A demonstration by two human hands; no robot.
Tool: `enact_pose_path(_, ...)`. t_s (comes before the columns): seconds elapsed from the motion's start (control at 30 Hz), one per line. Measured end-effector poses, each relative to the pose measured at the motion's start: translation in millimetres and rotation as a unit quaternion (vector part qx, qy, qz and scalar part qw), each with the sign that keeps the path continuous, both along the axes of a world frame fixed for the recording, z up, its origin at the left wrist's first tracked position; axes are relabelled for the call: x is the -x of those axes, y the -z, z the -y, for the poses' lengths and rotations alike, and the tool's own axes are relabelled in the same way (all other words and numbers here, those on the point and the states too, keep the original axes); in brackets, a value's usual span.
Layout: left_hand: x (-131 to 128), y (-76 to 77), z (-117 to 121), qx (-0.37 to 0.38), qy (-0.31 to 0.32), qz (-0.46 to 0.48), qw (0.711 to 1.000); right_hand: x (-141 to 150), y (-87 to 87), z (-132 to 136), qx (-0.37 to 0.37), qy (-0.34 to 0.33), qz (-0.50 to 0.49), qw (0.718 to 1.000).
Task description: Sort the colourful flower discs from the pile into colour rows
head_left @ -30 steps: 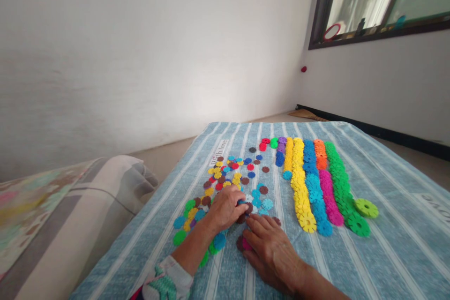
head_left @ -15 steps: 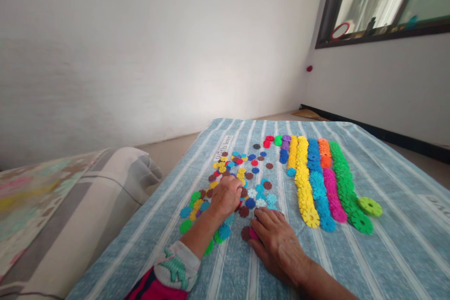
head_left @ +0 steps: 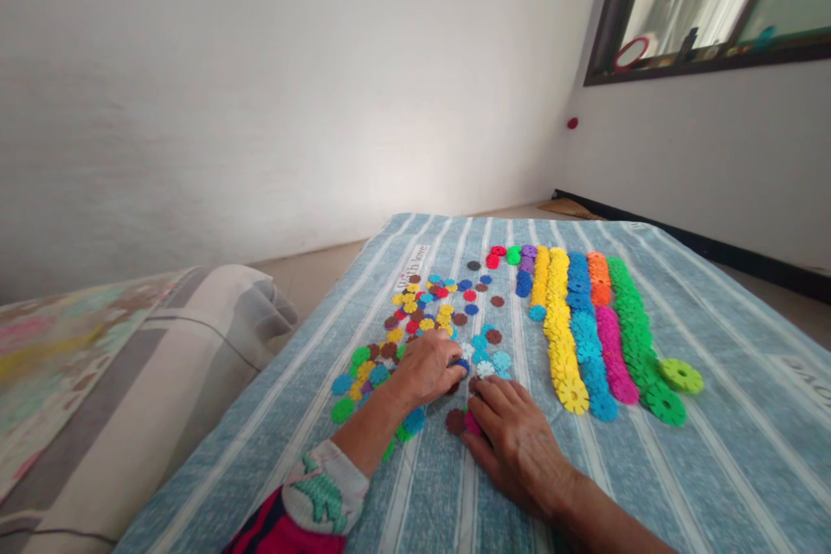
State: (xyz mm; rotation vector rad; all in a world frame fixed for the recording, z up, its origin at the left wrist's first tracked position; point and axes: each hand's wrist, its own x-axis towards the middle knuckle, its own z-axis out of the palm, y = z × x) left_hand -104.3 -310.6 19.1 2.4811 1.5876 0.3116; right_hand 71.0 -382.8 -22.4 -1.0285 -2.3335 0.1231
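Small flower-shaped plastic discs in many colours lie loose on the striped cloth. My left hand [head_left: 429,366] is among them, its thumb and bent fingers closed round the edge of a dark blue disc [head_left: 463,364]. White discs [head_left: 484,369] lie just beyond its fingertips. My right hand [head_left: 519,437] rests palm down to the right, fingers stretched forward and thumb apart. A magenta disc [head_left: 473,423] shows between its thumb and index finger, beside a brown disc [head_left: 455,421]. Its fingertips touch another brown disc; whatever lies under the palm is hidden.
Overlapping rows of sorted discs run along the right: yellow [head_left: 559,329], blue [head_left: 586,338], magenta [head_left: 615,355] and green [head_left: 631,320]. A lime disc [head_left: 680,375] sits by the green row. The blue striped cloth [head_left: 733,459] covers the surface. A draped bed [head_left: 149,389] stands at left.
My left hand has moved a little right, from the red and brown discs to the dark blue one. My right hand has stayed almost where it was.
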Motion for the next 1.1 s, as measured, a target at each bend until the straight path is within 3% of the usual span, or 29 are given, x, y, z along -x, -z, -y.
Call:
enact_pose_path(0.83, 9.1, 6.2, -7.6, 0.067, 0.034, 0.114, 0.991, 1.0, -3.6, -0.1, 0.009, 0.005, 0.021, 1.000)
enact_pose_path(1.1, 10.3, 0.9, -8.7, 0.140, -0.009, 0.172, 0.975, 0.5, -2.2, -1.3, 0.010, 0.008, 0.013, 1.000)
